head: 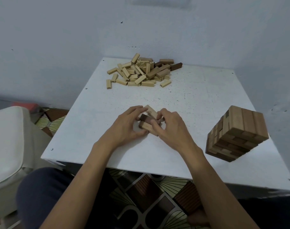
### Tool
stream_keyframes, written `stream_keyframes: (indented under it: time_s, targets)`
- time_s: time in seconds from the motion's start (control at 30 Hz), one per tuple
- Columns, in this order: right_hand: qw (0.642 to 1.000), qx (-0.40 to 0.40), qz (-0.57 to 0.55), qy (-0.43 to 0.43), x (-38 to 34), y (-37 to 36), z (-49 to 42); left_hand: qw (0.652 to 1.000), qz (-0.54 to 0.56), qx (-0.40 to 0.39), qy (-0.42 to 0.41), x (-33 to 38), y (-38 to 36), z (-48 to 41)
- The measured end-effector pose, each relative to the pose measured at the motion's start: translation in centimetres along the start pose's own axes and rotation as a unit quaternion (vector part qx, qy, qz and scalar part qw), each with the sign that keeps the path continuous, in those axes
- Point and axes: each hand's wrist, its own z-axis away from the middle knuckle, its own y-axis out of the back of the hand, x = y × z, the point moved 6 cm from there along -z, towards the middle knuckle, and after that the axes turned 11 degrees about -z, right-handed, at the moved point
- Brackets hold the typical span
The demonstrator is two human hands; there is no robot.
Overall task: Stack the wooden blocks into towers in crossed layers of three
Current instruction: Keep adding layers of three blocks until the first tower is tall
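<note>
Both hands work at mid-counter [198, 100]. Left hand [127, 124]: fingers [136, 109] curl over the far side of a small block cluster [147, 123], thumb against its near side. Right hand [172, 128]: fingers curl onto the cluster's opposite side, clamped on it. The cluster sits between the two sets of fingers; pale and dark pieces, layering unclear. Loose block pile [141, 71] lies well beyond the fingertips. Finished tower [238, 133] stands right of the right-hand fingers, apart.
</note>
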Motion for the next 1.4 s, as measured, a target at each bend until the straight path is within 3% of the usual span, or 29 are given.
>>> stream_keyframes:
  time_s: [0.23,1.07,1.27,1.4]
  targets:
    - [0.994,-0.099,0.033,0.022,-0.3,-0.6,0.9,0.997,-0.046,-0.062,0.003,0.3,-0.3,-0.8]
    - [0.99,-0.116,0.075,-0.008,-0.4,0.1,2.4,0.998,-0.042,-0.051,-0.019,1.0,-0.1,-0.1]
    - [0.99,-0.121,0.071,-0.032,-0.2,0.1,3.3,0.992,-0.096,-0.07,0.032,0.5,-0.8,0.9]
    - [0.975,-0.145,0.152,-0.079,0.6,0.0,4.1,0.975,-0.177,-0.117,0.059,0.6,-1.9,2.1]
